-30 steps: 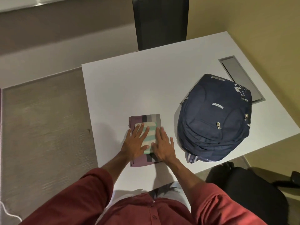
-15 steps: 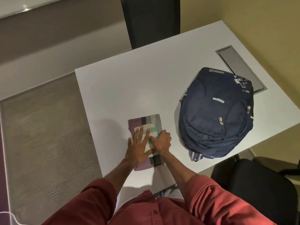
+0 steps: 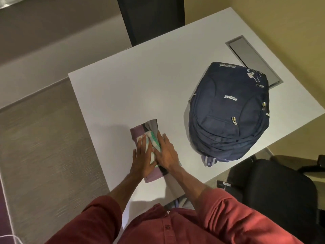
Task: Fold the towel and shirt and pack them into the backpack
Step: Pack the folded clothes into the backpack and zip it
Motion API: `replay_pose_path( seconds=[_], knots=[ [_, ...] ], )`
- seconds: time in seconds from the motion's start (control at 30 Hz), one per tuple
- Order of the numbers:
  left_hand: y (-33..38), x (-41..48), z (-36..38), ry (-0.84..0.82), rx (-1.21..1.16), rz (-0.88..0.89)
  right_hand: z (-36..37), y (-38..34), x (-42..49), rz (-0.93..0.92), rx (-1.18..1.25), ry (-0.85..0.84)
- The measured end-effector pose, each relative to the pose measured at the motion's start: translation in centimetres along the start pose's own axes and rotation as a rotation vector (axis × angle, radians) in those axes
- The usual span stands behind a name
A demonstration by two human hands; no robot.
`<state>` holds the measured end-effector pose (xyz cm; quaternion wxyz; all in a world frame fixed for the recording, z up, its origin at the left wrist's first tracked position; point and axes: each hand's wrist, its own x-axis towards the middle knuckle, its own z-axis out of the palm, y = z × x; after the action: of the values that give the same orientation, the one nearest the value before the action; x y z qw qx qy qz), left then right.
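A folded purple and grey striped shirt [image 3: 137, 134] lies near the front edge of the white table [image 3: 131, 85]. On top of it sits a white towel [image 3: 152, 140] with green stripes. My left hand [image 3: 142, 160] rests flat on the towel's left part, fingers straight. My right hand [image 3: 167, 153] covers the right side and holds the towel's right edge, which is lifted and bunched against it; its thumb is hidden. The navy backpack [image 3: 228, 111] lies zipped shut to the right, a hand's width from my right hand.
A grey cable hatch [image 3: 251, 57] is set into the table behind the backpack. A black office chair [image 3: 281, 191] stands at the lower right, and a dark chair back [image 3: 149, 18] at the table's far edge. Carpet runs along the left.
The towel's right edge has come up and bunched toward the left under my right hand, whose fingers have stretched out. My left hand stays pressed on the towel. The view shifted slightly.
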<state>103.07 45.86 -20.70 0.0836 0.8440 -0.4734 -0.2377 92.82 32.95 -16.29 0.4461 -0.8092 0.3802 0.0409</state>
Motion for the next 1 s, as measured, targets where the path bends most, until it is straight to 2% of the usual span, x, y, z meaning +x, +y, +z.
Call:
replay_pose_path(
  seconds=[0.3, 0.5, 0.63, 0.7, 0.83, 0.9, 1.0],
  knots=[
    [0.3, -0.5, 0.0, 0.086, 0.025, 0.036, 0.9, 0.7, -0.6, -0.175, 0.052, 0.073],
    [0.7, -1.0, -0.4, 0.089, 0.007, 0.112, -0.3, -0.1, -2.8, -0.054, 0.152, 0.03],
    [1.0, -1.9, -2.4, 0.016, -0.046, 0.135, -1.1, -1.2, -3.6, 0.026, 0.203, 0.076],
    [1.4, -2.3, -3.7, 0.048, -0.128, 0.156, -1.5, -1.2, -4.0, 0.025, 0.17, 0.112],
    [3.7, -0.7, -6.4, 0.227, -0.278, 0.091, -2.8, -0.5, -5.4, 0.029, 0.113, 0.128],
    [5.6, 0.9, -7.4, 0.265, -0.228, 0.192, -3.5, 0.3, -6.3, 0.04, 0.1, 0.15],
    [9.7, 3.6, -9.1, 0.138, -0.053, 0.339, -4.6, 1.5, -7.8, 0.073, 0.08, 0.174]
  ],
)
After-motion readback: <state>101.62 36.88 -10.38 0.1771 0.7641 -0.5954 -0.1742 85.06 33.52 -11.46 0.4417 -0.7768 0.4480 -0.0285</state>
